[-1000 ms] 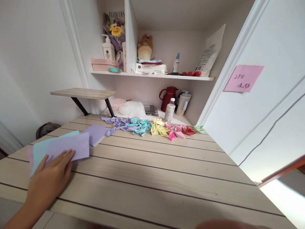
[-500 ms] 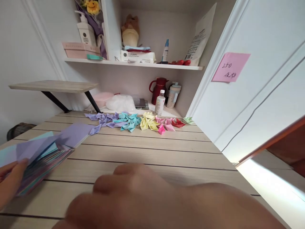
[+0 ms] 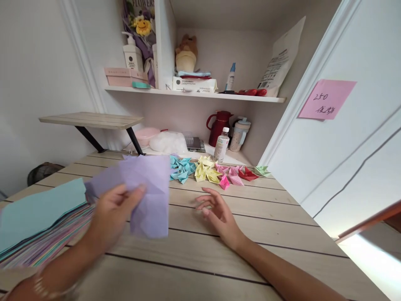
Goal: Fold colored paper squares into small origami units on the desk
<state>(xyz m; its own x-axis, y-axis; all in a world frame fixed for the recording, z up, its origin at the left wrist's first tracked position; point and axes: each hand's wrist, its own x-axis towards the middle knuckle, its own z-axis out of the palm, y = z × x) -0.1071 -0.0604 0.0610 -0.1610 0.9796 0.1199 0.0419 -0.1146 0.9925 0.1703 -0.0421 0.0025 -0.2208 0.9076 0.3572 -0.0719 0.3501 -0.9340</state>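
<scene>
A purple sheet of paper (image 3: 153, 205), marked with creases, is pinched in my left hand (image 3: 114, 209) above the table's left half. To its right, my right hand (image 3: 217, 213) rests low over the boards with fingers loosely curled apart and nothing in them. Left of my left hand lies a thick stack of coloured paper (image 3: 46, 213) with a light blue sheet on top. Another purple sheet (image 3: 103, 179) is partly hidden behind my left hand. Folded paper boats sit in a row behind: blue ones (image 3: 181, 169), yellow ones (image 3: 206, 170), pink ones (image 3: 233, 173), a red one (image 3: 248, 173) and a green one (image 3: 262, 170).
Behind the boats stand a clear bottle (image 3: 222, 145), a red jug (image 3: 219, 127) and a speckled tumbler (image 3: 239, 133). A small raised shelf (image 3: 90, 120) on black brackets is at the left. A pink note (image 3: 327, 99) sticks to the right wall.
My left hand has moved right from the stack with a purple sheet. My right hand has drawn back from close before the camera and is now open. The view has shifted slightly left.
</scene>
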